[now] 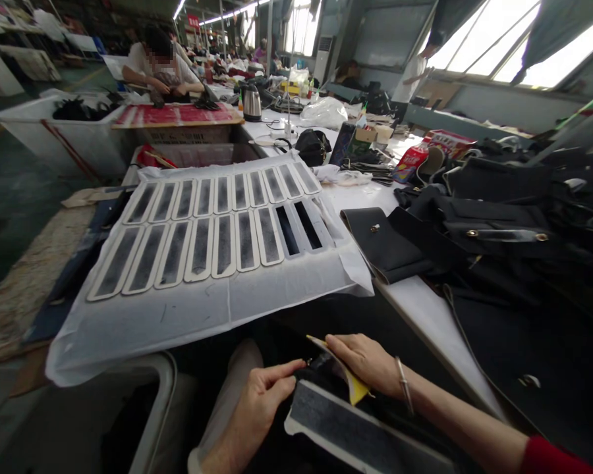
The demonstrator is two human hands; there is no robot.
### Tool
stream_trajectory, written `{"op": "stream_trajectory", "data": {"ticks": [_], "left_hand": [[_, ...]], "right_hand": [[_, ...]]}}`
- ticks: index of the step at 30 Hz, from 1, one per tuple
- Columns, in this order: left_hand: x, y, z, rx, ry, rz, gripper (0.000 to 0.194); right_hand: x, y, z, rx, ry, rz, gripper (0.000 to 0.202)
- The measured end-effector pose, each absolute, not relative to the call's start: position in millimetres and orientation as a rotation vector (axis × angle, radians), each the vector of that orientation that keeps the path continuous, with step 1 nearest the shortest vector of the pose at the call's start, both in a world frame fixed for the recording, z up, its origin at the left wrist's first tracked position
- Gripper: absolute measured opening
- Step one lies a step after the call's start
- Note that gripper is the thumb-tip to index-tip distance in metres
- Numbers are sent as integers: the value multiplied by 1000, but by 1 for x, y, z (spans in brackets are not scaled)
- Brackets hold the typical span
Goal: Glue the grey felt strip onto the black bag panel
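A: Fingers first, what've we got?

B: Right hand [363, 362], thumb and fingers pressed together on a yellow card [352, 388], pinching it at the top edge. Bracelet on that wrist, red sleeve further back.

A: And the left?

B: Left hand [261, 398] curled, thumb and forefinger closed on smth small and dark, just beside the card; can't tell what exactly. Both hands sit low, over the lap, w/ a white-edged dark strip [356, 431] lying right under them.

A: Moving out?

B: Ahead on the table [425, 309], a white sheet [178, 316] w/ two rows of the same strips [212, 224] laid side by side. Right of it, a black flap piece [383, 247] w/ a metal stud, then a heap of black bag parts [514, 217].

A: Further back?

B: Kettle [250, 103] on the bench, red packet [411, 161] near the heap, and another person [161, 69] bent over work well apart at the far end.
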State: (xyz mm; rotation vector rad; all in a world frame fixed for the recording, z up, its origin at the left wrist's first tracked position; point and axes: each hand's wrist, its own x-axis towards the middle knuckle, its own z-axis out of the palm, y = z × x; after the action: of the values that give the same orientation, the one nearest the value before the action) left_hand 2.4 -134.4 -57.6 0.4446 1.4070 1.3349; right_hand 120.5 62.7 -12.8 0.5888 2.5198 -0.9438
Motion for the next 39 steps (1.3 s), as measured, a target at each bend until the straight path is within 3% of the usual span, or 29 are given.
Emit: {"op": "stream_trajectory", "data": {"ticks": [5, 9, 12, 17, 20, 27, 29, 32, 33, 39], "left_hand": [[3, -136, -64, 459, 1418, 1344, 38], [2, -134, -61, 462, 1419, 1319, 35], [3, -128, -54, 467, 1447, 1319, 34], [9, -124, -49, 429, 1470, 1343, 34], [12, -124, -47, 453, 1548, 1328, 33], [9, -120, -41, 533, 1604, 1340, 30], [12, -126, -50, 424, 1447, 1415, 31], [25, -142, -80, 28, 1175, 1579, 43], [31, -149, -93, -135, 1139, 1590, 46], [62, -163, -139, -474, 926, 1297, 63]], "right_hand": [[111, 66, -3, 486, 2156, -1527, 74], [102, 67, -11, 341, 1801, -1984, 94], [94, 63, -23, 439, 1770, -1971, 88], [87, 48, -31, 457, 1968, -1827, 35], [86, 44, -29, 381, 2093, -1731, 24], [85, 42, -28, 382, 2284, -1545, 34], [89, 44, -22, 464, 2343, -1491, 55], [106, 50, 2, 629, 2476, -1453, 105], [116, 51, 14, 688, 2507, -1502, 112], [194, 19, 64, 1232, 2225, -2152, 68]]}}
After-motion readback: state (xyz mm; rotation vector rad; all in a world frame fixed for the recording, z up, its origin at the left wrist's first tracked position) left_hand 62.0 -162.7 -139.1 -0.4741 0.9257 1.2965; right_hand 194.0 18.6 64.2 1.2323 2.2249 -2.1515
